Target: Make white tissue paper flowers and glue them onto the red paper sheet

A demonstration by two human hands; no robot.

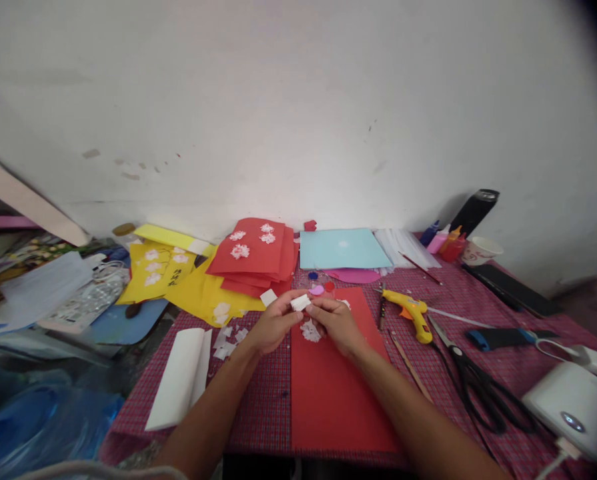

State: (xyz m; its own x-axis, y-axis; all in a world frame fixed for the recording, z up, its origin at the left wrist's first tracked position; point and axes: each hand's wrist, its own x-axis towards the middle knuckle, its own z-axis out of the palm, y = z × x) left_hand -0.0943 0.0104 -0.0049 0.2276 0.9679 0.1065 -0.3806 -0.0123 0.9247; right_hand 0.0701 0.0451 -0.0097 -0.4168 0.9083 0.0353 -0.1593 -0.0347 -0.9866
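Note:
My left hand [273, 325] and my right hand [335, 320] meet above a red sheet of paper [335, 387] on the checked tablecloth. Both pinch a small folded piece of white paper [301, 302] between their fingertips. Just under the hands a white paper flower [311, 331] lies on the red sheet. Small pots of paint [321, 285] sit just beyond the hands.
A yellow glue gun [413, 312], black scissors [471, 377] and a wooden stick [411, 367] lie to the right. A white power bank [573, 410] is at the right edge. Red sheets with flowers [253, 257], yellow sheets [161, 270], a blue sheet [343, 249] and white folded paper [181, 377] surround the work area.

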